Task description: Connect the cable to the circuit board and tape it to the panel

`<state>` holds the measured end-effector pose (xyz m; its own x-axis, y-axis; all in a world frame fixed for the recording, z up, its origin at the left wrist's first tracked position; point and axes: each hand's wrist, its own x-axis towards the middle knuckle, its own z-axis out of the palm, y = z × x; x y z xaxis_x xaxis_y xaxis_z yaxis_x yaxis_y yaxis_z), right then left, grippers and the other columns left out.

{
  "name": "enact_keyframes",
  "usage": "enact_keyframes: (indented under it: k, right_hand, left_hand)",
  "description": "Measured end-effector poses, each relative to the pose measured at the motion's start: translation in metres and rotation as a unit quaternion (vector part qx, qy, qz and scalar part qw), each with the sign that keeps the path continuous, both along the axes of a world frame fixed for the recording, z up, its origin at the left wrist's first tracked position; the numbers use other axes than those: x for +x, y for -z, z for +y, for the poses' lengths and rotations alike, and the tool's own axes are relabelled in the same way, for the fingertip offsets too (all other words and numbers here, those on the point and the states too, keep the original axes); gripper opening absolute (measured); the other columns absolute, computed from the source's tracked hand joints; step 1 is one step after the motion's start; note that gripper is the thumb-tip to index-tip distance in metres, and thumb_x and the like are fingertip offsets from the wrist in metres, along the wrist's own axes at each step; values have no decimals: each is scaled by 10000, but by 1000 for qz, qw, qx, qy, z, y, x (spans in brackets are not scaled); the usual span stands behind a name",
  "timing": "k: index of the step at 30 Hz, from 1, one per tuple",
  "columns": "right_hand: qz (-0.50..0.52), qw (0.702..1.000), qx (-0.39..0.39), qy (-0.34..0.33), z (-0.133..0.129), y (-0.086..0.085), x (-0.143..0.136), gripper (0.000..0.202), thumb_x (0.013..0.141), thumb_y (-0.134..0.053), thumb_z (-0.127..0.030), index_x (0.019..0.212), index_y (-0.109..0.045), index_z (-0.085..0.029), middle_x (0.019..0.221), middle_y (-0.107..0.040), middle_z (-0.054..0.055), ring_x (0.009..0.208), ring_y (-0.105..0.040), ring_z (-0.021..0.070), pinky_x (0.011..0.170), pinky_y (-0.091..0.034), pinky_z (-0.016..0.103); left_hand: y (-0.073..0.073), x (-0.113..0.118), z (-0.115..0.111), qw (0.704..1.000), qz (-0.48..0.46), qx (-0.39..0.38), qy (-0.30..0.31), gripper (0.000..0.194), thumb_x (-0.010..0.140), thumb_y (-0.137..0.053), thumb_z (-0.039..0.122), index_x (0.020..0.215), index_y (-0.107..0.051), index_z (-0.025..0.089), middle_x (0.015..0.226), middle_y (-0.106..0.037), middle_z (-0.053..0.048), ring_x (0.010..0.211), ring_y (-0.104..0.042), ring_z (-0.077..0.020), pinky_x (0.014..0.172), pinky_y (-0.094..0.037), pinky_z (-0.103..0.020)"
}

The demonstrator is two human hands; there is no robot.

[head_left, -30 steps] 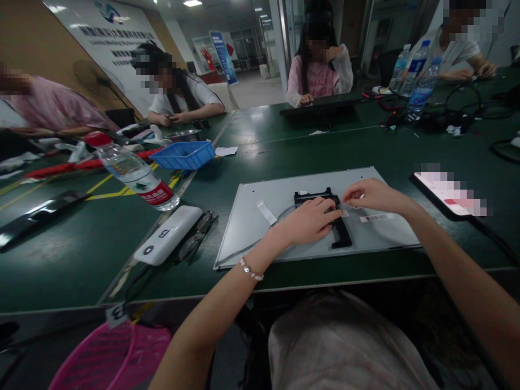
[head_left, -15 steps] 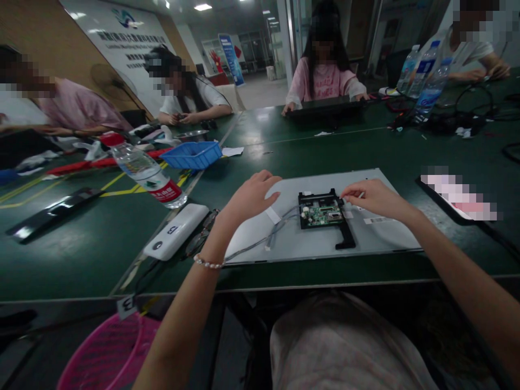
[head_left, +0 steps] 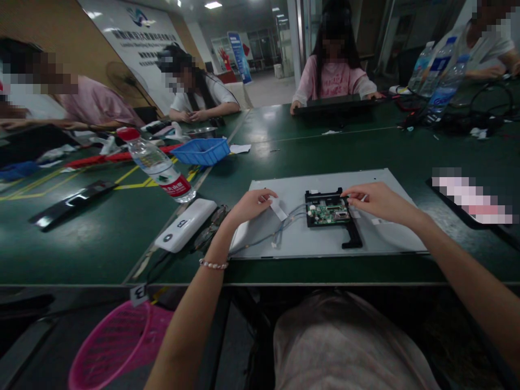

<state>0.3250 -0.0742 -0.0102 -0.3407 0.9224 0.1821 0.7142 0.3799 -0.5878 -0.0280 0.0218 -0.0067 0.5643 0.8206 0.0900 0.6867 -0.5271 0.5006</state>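
A grey flat panel point(head_left: 382, 238) lies on the table before me. On it sits a black plastic bracket point(head_left: 352, 236) holding a green circuit board point(head_left: 331, 213), with thin grey cables point(head_left: 260, 239) running off to the left. My left hand point(head_left: 252, 207) is over the panel's left part, its thumb and fingers pinched at the upper end of a white tape strip point(head_left: 278, 210) near the cables. My right hand point(head_left: 376, 199) reaches in from the right, thumb and index finger closed at the bracket's upper right corner. The fingers partly hide that corner.
Left of the panel are glasses point(head_left: 209, 230), a white power bank point(head_left: 187, 225), a water bottle point(head_left: 166, 173) and a blue tray point(head_left: 203, 150). A phone point(head_left: 471, 200) lies at right. A pink basket point(head_left: 109, 346) is below the table edge. Several people sit around the table.
My left hand has come down and closed its fingers at the white tape strip; before, its thumb stood apart. My right hand stays at the bracket's corner. The camera view has shifted slightly.
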Motion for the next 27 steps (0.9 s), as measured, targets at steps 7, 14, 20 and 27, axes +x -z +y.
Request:
enact_keyframes:
  k: [7, 14, 20, 27]
  right_hand:
    - [41, 999, -4, -1, -1, -2, -6, 273, 843, -515, -295, 1039, -688, -218, 894, -719, 32, 773, -641, 174, 694, -492, 278]
    - [7, 996, 47, -73, -4, -6, -31, 378, 852, -528, -262, 1222, -594, -221, 1099, -678, 67, 909, -639, 205, 821, -504, 349]
    - [-53, 974, 134, -177, -7, -5, -67, 404, 873, -508, -223, 1274, -556, -233, 1295, -579, 86, 1165, -540, 255, 991, -433, 446]
    - [-93, 946, 175, -255, -12, -5, -105, 359, 891, -512, -258, 1231, -576, -161, 1290, -582, 126, 1183, -533, 246, 1004, -426, 419]
  left_hand:
    - [-7, -1, -8, 982, -158, -102, 23, 300, 802, -581, 383, 967, -648, 142, 848, -647, -45, 757, -587, -138, 717, -460, -249]
    - [-9, 4, -16, 987, -71, -128, 71, 281, 819, -567, 394, 927, -661, 152, 794, -647, -32, 735, -578, -141, 691, -452, -243]
    - [-8, 7, -18, 992, -4, -111, 60, 287, 823, -554, 403, 933, -672, 167, 740, -647, -16, 695, -575, -137, 653, -437, -232]
    - [-17, 10, -24, 995, -92, -16, 46, 268, 871, -508, 374, 984, -637, 168, 905, -651, -31, 762, -557, -125, 672, -425, -222]
